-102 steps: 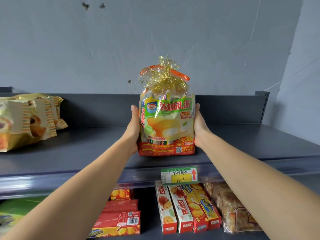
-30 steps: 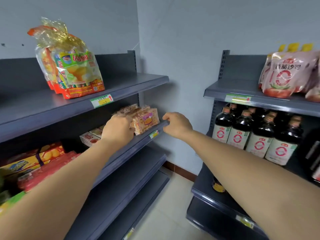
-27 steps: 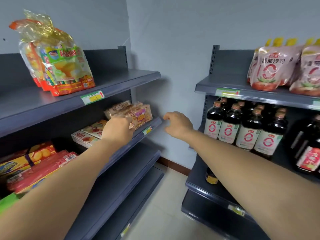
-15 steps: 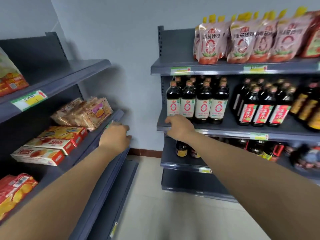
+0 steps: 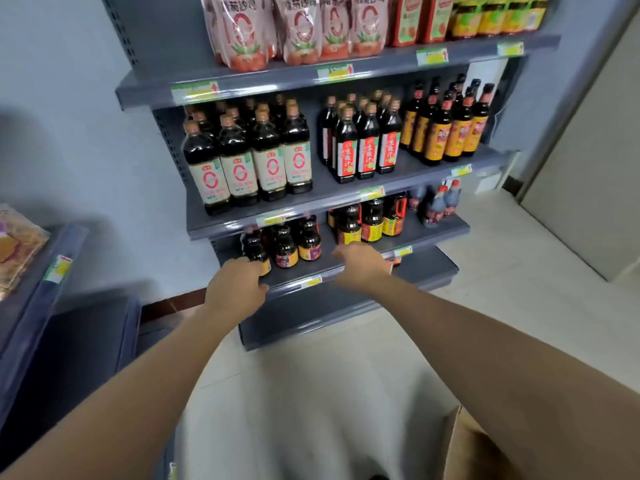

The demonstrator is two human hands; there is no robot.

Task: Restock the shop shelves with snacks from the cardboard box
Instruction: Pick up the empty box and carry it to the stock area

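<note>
Both hands, left (image 5: 235,289) and right (image 5: 360,268), hang loosely curled and empty; the box (image 5: 464,445) lies at five o'clock, nearer the right.

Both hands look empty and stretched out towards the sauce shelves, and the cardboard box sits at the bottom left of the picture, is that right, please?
Not quite: the cardboard box is at the bottom right of the head view, under the right forearm, not the bottom left. The rest holds: the left hand and right hand are both empty and stretched out towards the sauce shelves.
</note>
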